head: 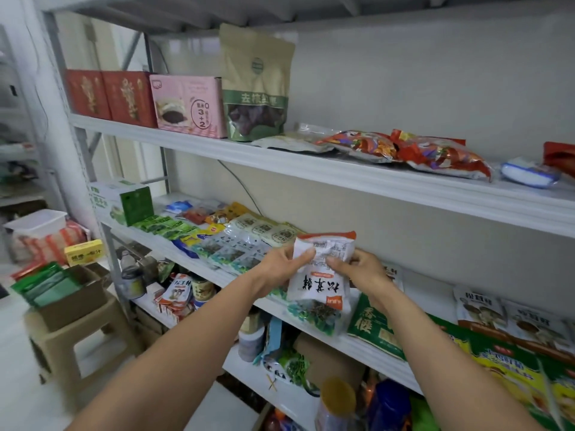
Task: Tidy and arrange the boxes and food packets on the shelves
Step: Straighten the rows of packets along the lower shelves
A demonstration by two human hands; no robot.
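The left forearm (193, 343) and right forearm (435, 353) are bare and slender, as are the left hand (280, 270) and right hand (362, 270).

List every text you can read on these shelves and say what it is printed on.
"3+2": pink box.
"去核红枣": kraft pouch beside it.
"松茸鲜", upside down: white packet being held.
All other packets and boxes: print too small or blurred to read.

Upper shelf (311, 169): three boxes (140, 98) stand at the left end, with an upright pouch (255, 88) touching their right side and flat packets (404, 147) lying further right. Middle shelf (149, 241): one carton (130, 202) stands at the left end, with packet rows (236, 241) lying to its right. The left hand (280, 269) and right hand (364, 269) hold a single packet (320, 275) above the front edge of the middle shelf.
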